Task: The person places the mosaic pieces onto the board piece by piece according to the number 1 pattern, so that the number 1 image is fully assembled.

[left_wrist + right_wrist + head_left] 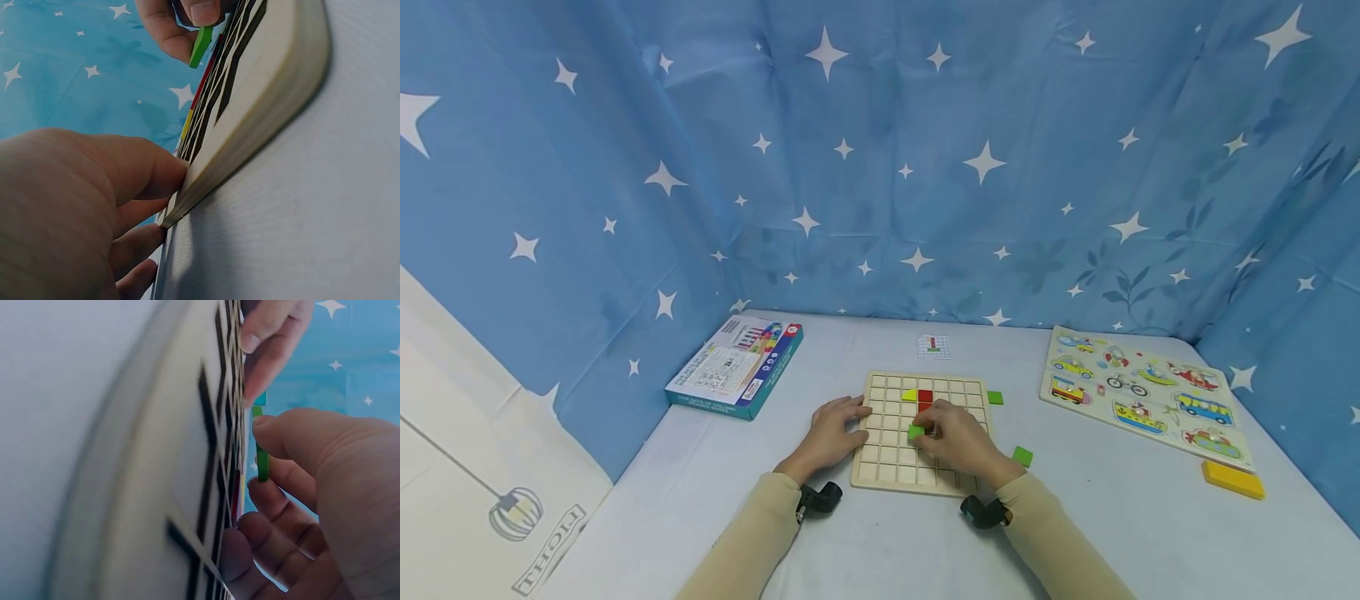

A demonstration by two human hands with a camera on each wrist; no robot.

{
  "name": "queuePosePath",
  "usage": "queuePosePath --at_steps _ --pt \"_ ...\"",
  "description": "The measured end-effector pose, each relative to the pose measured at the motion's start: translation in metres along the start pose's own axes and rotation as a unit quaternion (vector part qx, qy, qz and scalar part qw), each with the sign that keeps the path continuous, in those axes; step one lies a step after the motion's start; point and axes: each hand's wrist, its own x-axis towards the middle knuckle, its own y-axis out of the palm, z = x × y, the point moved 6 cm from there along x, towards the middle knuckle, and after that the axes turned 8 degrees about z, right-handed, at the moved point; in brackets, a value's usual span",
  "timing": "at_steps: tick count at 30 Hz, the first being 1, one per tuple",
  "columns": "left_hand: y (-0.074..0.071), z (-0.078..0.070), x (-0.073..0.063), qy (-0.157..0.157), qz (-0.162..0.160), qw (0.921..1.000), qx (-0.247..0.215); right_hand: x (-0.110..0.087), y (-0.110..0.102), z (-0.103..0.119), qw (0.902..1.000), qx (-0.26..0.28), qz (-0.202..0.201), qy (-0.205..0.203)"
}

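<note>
The pale surface (880,550) fills the lower frame, a picture puzzle (1138,392) at its right. Center, below the frame's middle, lies the grid board (887,454); the box (733,367) sits left of center. The left hand (829,433), fingers loosely spread, touches the board's left edge. The right hand (957,435) pinches a green tile (915,432) just above the board's middle. Above that tile, a yellow piece (910,395) lies beside red (925,396).
</note>
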Motion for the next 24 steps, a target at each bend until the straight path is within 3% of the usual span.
queuePosePath --at_steps 24 --pt "0.0 0.0 0.001 0.006 -0.003 1.0 0.002 0.001 0.012 0.007 0.9988 -0.045 -0.012 -0.011"
